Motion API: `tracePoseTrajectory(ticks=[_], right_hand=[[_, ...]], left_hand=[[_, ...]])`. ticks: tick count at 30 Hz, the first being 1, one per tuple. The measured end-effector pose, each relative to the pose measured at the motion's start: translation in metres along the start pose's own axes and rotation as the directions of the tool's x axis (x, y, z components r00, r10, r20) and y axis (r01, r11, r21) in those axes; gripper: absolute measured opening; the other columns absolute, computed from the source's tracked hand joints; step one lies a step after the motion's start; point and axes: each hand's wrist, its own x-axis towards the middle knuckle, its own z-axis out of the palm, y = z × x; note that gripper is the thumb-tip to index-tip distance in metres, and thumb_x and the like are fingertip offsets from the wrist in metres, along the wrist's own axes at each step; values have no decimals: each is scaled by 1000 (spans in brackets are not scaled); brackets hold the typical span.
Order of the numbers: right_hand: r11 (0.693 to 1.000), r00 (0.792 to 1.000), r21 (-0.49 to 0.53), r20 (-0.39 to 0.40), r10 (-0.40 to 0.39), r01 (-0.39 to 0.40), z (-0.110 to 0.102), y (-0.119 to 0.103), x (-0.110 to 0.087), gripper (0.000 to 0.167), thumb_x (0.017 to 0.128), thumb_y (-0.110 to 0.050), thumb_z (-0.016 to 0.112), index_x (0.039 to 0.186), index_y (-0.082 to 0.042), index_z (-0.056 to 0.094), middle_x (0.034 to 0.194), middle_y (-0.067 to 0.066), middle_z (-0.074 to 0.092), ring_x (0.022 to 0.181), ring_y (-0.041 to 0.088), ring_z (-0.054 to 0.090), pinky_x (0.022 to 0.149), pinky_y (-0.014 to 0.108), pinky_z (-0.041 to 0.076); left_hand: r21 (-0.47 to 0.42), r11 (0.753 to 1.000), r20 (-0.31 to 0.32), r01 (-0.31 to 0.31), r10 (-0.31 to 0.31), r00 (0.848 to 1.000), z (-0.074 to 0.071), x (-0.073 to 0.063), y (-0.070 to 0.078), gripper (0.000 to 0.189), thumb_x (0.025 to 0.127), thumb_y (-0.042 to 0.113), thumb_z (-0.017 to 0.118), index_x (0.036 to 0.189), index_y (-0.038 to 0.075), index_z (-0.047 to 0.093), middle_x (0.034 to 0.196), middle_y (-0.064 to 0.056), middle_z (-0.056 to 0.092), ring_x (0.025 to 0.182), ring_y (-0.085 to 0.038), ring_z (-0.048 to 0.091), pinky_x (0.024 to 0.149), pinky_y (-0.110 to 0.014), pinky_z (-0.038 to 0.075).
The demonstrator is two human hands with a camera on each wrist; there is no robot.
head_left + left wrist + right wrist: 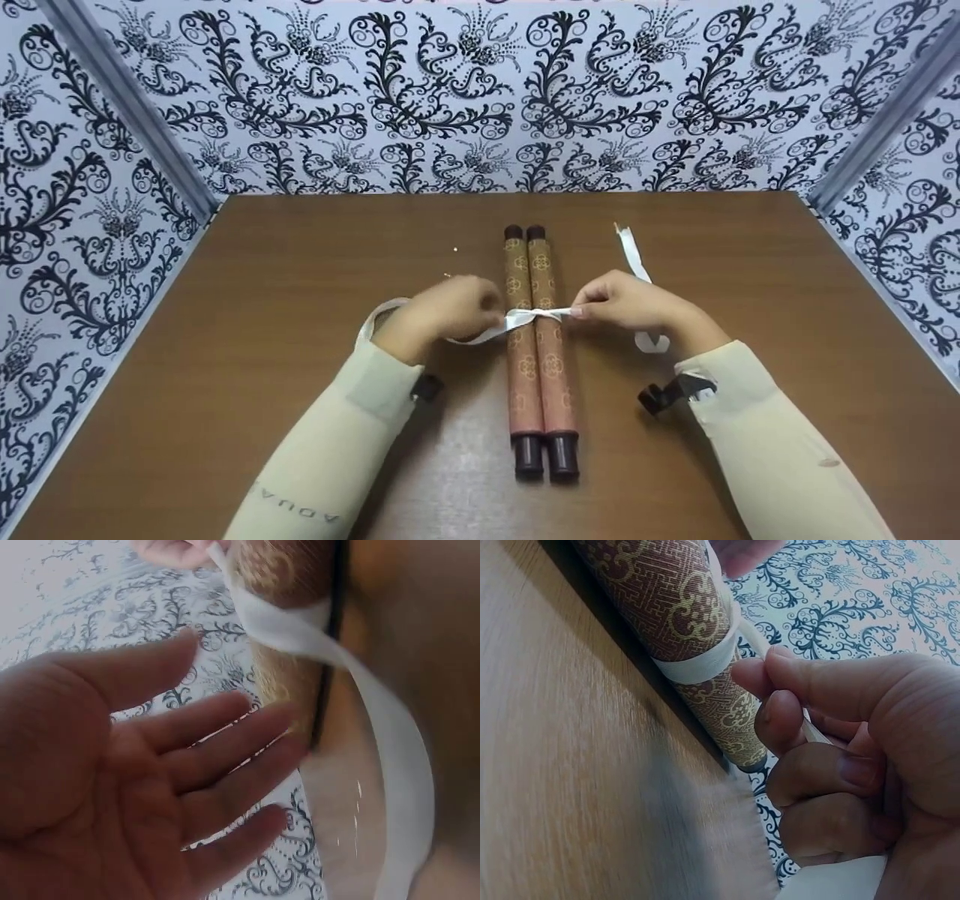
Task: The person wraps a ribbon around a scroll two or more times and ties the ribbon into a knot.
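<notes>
Two rolled scrolls (541,367) with brown-and-gold patterned covering and dark end knobs lie side by side on the table. A white ribbon (519,321) circles their middle and crosses in a knot on top. Between thumb and index finger, my right hand (626,301) pinches one ribbon end, just right of the scrolls; the loose tail trails past that hand. My left hand (456,309) is left of the scrolls, beside the other ribbon length. In the left wrist view, its fingers (225,765) are extended with nothing between them, and the ribbon (397,757) hangs apart from them.
The brown wooden table (262,262) is bordered by walls (480,97) with a black-and-white scroll print. Small white specks (454,249) lie left of the scrolls' far ends. A black camera mount (660,397) juts from the right sleeve (780,442).
</notes>
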Motion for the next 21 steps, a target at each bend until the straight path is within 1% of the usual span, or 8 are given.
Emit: tracePoseTrajectory(ticks=[2,5,10,14,15,17,18,21], right_hand=[[1000,1000,1,-1,5,-5,0,0,0,19,99,-21,69,98,-4,79,74,-1,60,65,6,44,62,23,39],[1000,1000,2,-4,8,-8,0,0,0,19,99,-21,70,98,-5,79,73,-3,58,64,6,44,62,22,39],[1000,1000,5,-11,14,-14,0,-3,0,19,100,-20,69,98,-4,78,74,-1,60,65,6,45,64,23,40],[1000,1000,3,-8,13,-13,0,-2,0,18,100,-19,68,99,-4,78,76,1,62,66,6,46,65,23,41],[1000,1000,2,-7,13,-13,0,-2,0,19,100,-20,68,99,-4,78,76,2,62,66,6,46,65,22,41],[1000,1000,2,-7,16,-16,1,0,1,19,100,-20,69,99,-4,78,76,1,62,66,6,46,64,22,40],[1000,1000,0,-8,18,-18,2,0,1,19,100,-21,69,98,-4,78,75,1,60,66,6,46,64,22,40],[1000,1000,-2,-11,26,-26,3,2,1,20,100,-21,69,98,-5,79,75,-1,59,67,7,46,64,23,40]], left_hand=[[16,999,71,-29,28,997,4,3,1,14,95,21,72,97,8,72,87,-1,62,81,-19,57,78,-37,49],[25,999,125,-36,33,992,8,6,-1,14,93,21,76,97,7,72,84,2,58,78,-16,53,76,-34,46],[-46,998,137,-35,42,990,7,5,-10,11,93,20,76,92,11,71,79,5,57,76,-14,52,74,-30,43],[-196,980,126,-46,72,989,5,5,-16,12,96,22,74,87,15,69,75,7,56,70,-10,51,69,-28,42],[-258,965,123,-41,75,990,5,5,-17,12,97,22,72,88,14,69,74,6,55,66,-10,49,65,-27,41],[-396,918,120,-25,79,990,6,5,-19,16,100,24,68,93,10,70,73,4,56,57,-8,44,57,-26,37],[-461,887,115,-19,81,990,6,6,-20,17,102,24,65,97,8,70,74,2,58,54,-8,41,53,-24,35],[-636,772,95,3,74,993,9,10,-20,20,105,21,61,105,2,69,79,0,62,49,-7,35,46,-22,28]])
